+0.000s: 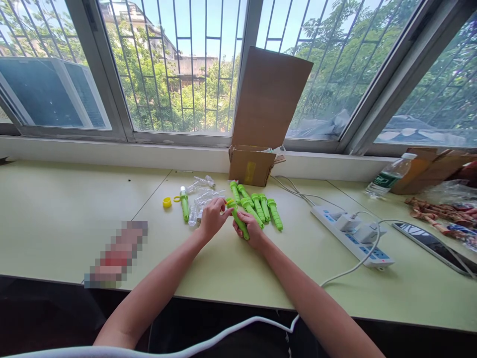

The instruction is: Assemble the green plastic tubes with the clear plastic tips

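Held: one green tube (241,224), in front of the person, above the near-middle of the pale green table (55,209), tilted, its narrow end toward the person. We record the right hand (254,231) as closed around its body, gripping it. The left hand (213,219) we record as closed in a pinch at the tube's upper end, where a small yellow piece (230,202) shows; the exact contact of its fingertips is too small for us to tell.

Beside the right hand: a cluster of green tubes (275,215), ribbed, lying close together, wider ends pointing away from the person.

Beyond and beside the left hand: a loose pile of clear plastic tubes (204,195); to their left, one green tube with a white top (184,205); next to it, a yellow ring (176,199) and a yellow cap (167,202).

Behind the pile, by the window: a cardboard box (251,166), its tall flap (272,94) raised against the window.

Right side of the table: a white power strip (372,253) with two white adapters (346,222) plugged in; a phone (432,246) lying flat, a cable across it; a bottle (389,176) with a green label, leaning in our view; near it, brown braided pieces (428,214).

Left of the left arm: a pixelated patch (117,256), contents unreadable to us
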